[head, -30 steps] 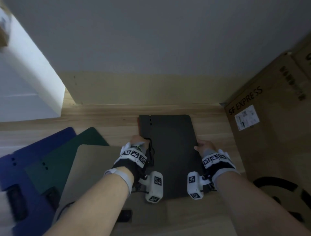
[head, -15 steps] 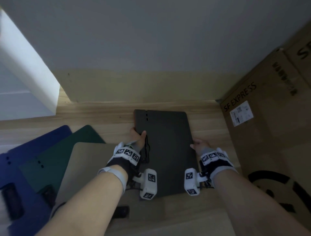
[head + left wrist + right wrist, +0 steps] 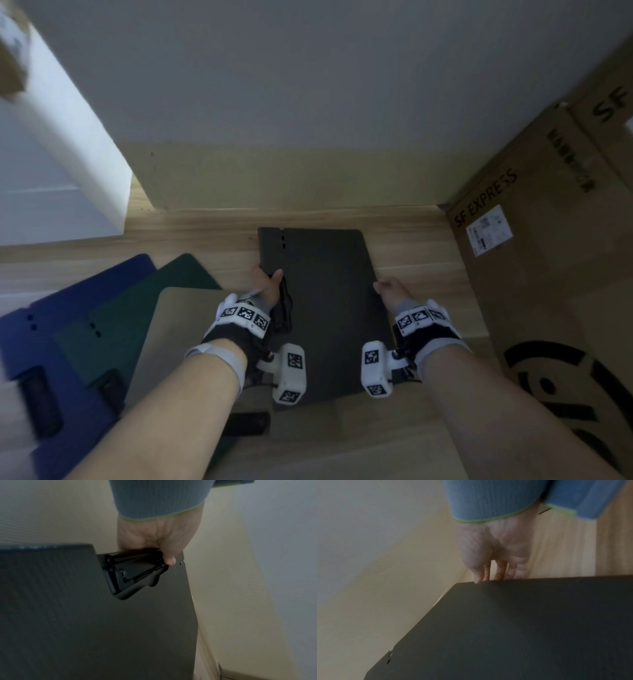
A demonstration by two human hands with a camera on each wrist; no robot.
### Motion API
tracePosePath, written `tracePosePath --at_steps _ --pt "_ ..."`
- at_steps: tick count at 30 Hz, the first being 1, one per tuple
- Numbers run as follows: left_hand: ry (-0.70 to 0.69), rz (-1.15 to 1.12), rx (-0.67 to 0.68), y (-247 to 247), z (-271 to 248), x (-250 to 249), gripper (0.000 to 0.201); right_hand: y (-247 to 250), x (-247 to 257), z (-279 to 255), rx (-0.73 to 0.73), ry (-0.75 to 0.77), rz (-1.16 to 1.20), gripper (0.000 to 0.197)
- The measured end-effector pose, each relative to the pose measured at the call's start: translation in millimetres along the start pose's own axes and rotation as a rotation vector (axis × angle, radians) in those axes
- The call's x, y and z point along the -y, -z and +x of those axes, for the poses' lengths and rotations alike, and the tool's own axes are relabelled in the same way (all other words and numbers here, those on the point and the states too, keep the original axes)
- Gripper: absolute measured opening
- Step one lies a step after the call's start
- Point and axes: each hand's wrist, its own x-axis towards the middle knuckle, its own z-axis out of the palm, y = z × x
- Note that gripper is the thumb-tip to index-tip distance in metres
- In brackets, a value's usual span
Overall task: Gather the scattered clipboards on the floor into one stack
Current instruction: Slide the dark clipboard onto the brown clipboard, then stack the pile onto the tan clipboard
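A black clipboard [image 3: 325, 308] lies lengthwise between my hands, its clip [image 3: 284, 308] on the left edge. My left hand [image 3: 265, 284] grips that edge just past the clip [image 3: 132, 572], thumb on top of the board [image 3: 120, 628]. My right hand [image 3: 390, 291] holds the opposite edge, thumb on top and fingers [image 3: 500, 570] beneath the board [image 3: 522, 628]. To the left, a tan clipboard [image 3: 178, 342], a green clipboard [image 3: 137, 308] and a blue clipboard [image 3: 68, 325] overlap in a fan on the floor.
A wall with a beige skirting [image 3: 274, 178] runs close behind the black board. Cardboard boxes [image 3: 548, 257] stand tight on the right. A white door frame [image 3: 68, 154] is at the far left. Wooden floor [image 3: 205, 240] shows between them.
My left hand has slid forward along the clip edge, its thumb now past the clip. The black clipboard stays between both hands and has barely shifted.
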Motion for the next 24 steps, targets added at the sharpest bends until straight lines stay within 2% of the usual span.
tracePosePath --at_steps 7,15,17,21,24 --pt "0.026 -0.082 0.006 9 -8 4 0.043 -7 1 -17 0.082 -0.014 -0.068 0.062" --pt "-0.001 -0.017 0.030 21 -24 1 0.048 -16 -2 -27 0.022 0.071 0.103 0.045" --pt "-0.012 0.190 0.050 28 -27 5 0.051 -14 -7 -29 0.007 0.055 0.152 0.043" --pt "-0.165 0.694 0.006 49 -27 23 0.044 -3 -15 -32 -0.032 0.007 0.208 0.042" --pt "-0.254 0.877 -0.003 56 -19 44 0.050 8 -19 -36 -0.074 -0.022 0.230 0.044"
